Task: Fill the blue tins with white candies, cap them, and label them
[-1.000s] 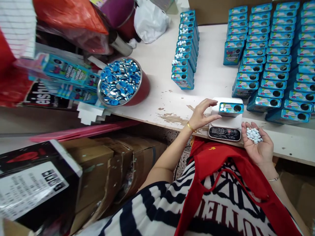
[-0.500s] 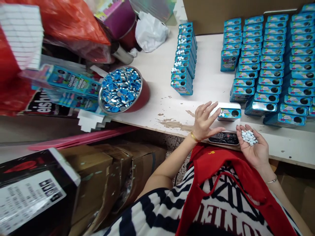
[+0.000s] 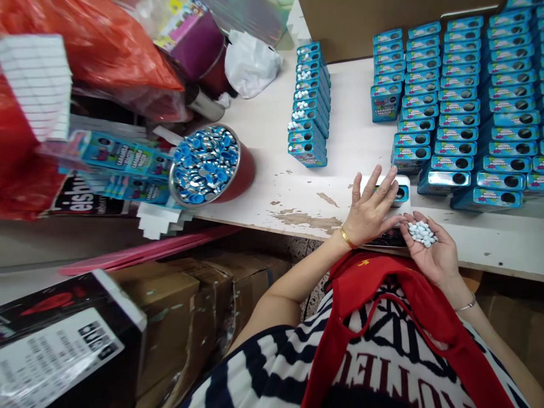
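My left hand [image 3: 372,214], with a gold bracelet at the wrist, is palm down over a small blue tin [image 3: 401,193]. Its fingers are spread and cover much of the tin, while the thumb reaches to the edge of my other palm. That tin rests on a white scale whose black panel [image 3: 389,239] is partly hidden. My right hand [image 3: 437,260] is palm up and cupped around a heap of small pale candies [image 3: 422,233]. Whether the left fingertips touch the tin cannot be made out.
A row of blue tins [image 3: 309,153], several with pale candies on top, stands mid-table. More tins [image 3: 497,198] with dark round openings fill the right side. At the left is a red bowl [image 3: 244,170] of blue and silver caps, near a white plastic bag [image 3: 250,65].
My left hand has moved right, over the tin, and its thumb now meets my right palm. The candies stay in my right hand. The whole view has shifted slightly.
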{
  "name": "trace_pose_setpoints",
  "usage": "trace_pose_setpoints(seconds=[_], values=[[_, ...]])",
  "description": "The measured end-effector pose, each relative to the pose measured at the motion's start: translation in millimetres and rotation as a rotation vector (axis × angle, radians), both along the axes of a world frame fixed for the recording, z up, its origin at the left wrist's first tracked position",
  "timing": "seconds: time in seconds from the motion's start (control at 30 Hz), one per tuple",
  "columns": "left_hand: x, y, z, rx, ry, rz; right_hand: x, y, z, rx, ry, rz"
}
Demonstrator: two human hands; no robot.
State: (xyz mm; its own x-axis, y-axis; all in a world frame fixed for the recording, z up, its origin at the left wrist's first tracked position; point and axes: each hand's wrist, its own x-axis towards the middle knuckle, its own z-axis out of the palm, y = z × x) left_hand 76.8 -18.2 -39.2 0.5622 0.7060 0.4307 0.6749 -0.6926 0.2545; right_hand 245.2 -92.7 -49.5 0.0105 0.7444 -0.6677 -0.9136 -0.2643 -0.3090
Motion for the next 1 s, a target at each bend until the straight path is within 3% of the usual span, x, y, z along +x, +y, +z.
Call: trace_pose_setpoints(seconds=[0.1, 0.3, 0.43, 0.77, 1.0], values=[[-0.6, -7.0, 8.8, -0.049, -0.069, -0.009, -0.8, 0.6, 2.6, 0.021, 0.018, 0.031], [13.5, -34.3, 16.6, -0.283, -0.12, -0.285, -2.6, 0.3, 5.9, 0.06, 0.072, 0.09], [27.4, -39.4, 16.7, -0.369, -0.071, -0.251, -5.8, 0.0, 9.1, 0.047, 0.082, 0.081], [34.2, -33.8, 16.8, -0.345, -0.001, -0.236, -5.2, 0.5, 18.0, 0.007, 0.139, -0.011], [28.0, -18.9, 28.8, -0.362, -0.327, -0.234, -5.7, 4.4, 25.3, 0.008, 0.168, -0.028]])
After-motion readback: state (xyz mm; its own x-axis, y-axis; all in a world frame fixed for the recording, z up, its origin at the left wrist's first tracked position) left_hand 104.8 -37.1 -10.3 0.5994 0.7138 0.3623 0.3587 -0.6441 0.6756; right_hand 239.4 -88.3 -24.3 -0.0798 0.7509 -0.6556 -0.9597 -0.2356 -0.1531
